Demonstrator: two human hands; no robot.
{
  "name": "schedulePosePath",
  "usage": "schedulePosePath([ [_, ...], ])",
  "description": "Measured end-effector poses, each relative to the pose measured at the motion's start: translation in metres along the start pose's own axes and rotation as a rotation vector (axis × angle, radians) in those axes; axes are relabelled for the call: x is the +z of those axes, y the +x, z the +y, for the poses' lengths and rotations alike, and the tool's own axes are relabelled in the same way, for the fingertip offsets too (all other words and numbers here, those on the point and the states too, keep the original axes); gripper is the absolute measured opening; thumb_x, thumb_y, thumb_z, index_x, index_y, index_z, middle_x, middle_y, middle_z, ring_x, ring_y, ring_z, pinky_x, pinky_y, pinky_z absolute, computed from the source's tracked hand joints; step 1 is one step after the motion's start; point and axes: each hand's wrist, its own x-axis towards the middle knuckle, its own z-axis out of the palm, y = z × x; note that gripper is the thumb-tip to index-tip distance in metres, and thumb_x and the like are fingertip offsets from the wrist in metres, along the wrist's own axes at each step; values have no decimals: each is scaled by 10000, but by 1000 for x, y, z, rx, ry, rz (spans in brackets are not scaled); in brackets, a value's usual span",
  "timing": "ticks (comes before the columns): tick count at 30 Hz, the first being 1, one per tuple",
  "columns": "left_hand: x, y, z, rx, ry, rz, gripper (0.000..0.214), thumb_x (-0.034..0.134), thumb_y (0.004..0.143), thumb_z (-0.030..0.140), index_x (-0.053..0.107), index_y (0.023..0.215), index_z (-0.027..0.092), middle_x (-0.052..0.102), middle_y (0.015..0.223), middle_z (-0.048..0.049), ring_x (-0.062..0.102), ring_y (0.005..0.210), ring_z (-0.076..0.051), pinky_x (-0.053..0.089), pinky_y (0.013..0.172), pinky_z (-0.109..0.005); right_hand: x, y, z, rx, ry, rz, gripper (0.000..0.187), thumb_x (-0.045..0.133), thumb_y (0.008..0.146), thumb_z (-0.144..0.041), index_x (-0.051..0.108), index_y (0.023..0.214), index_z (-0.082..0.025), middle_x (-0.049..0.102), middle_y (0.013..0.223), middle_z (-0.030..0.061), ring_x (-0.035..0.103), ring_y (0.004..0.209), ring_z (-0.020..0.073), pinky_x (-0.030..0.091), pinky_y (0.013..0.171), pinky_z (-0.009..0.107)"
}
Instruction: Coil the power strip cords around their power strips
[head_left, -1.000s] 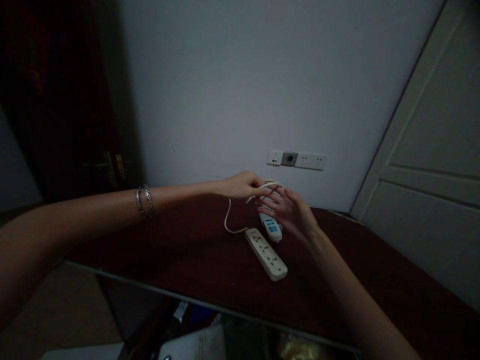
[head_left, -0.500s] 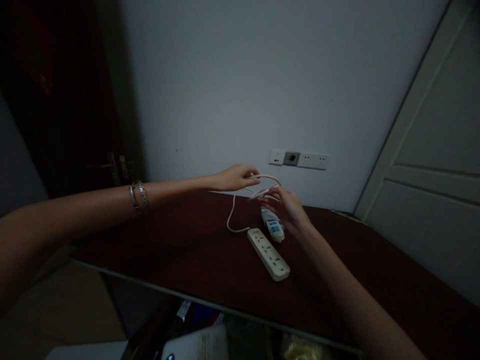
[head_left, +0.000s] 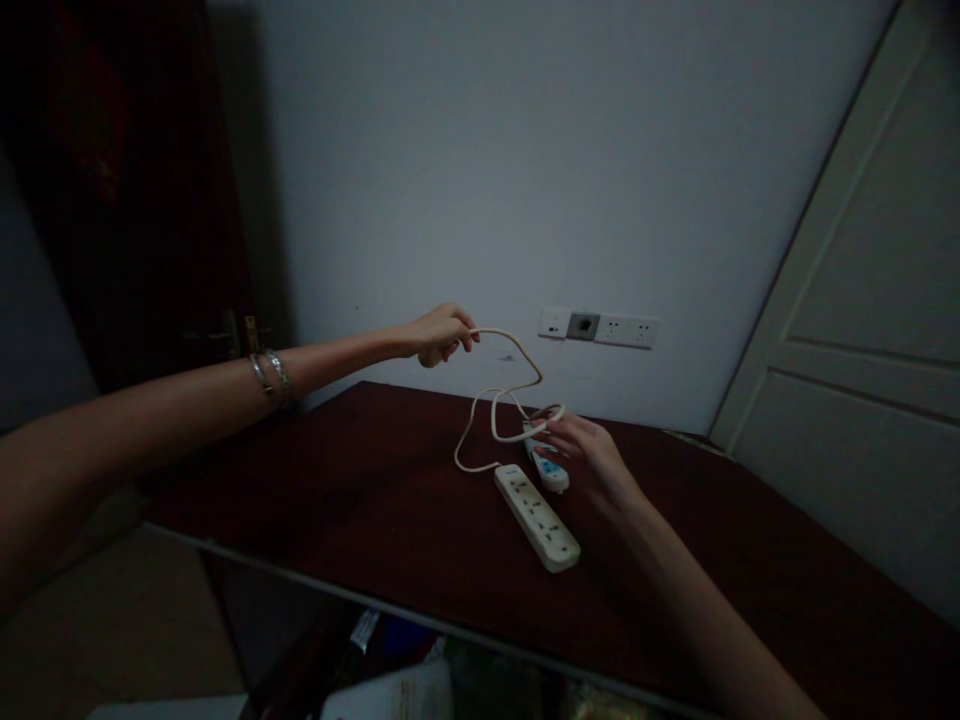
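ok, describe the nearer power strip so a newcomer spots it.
On the dark red table, look below-left of the right hand. The nearer power strip lies there, off-white with no blue socket panel, unlike the blue-panelled strip behind it.

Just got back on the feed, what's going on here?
A person's left hand holds up a length of pale cable in front of the wall, while the right hand has loops of it at its fingers. The cable hangs in loose curves between the hands. A white power strip lies on the dark tabletop, its cord running up towards the hands. A second power strip with blue sockets lies behind it, partly hidden.
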Motion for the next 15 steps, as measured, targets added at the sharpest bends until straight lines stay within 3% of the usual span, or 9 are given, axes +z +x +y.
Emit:
schedulePosePath([
  [3,6,-8,0,25,35,-69,294,519,670,207,637,916,98,492,518,-5,348,371,-75,255,405,-242,1,5,0,-85,-149,3,234,730,606,-349,663,743,-171,658,810,45,603,772,172,493,680,289],
  [9,40,-30,13,290,251,-275,383,611,672,413,653,915,121,541,571,3,405,468,-79,251,445,-208,19,24,-6,-308,-374,-8,252,674,639,-423,658,735,-190,650,852,39,580,795,188,462,661,293],
  [15,46,-25,12,384,405,-255,193,539,729,247,651,756,92,512,552,12,392,500,-70,243,470,-193,12,30,-3,-439,-696,37,226,601,711,-415,601,752,-193,563,694,22,513,658,170,410,597,294],
])
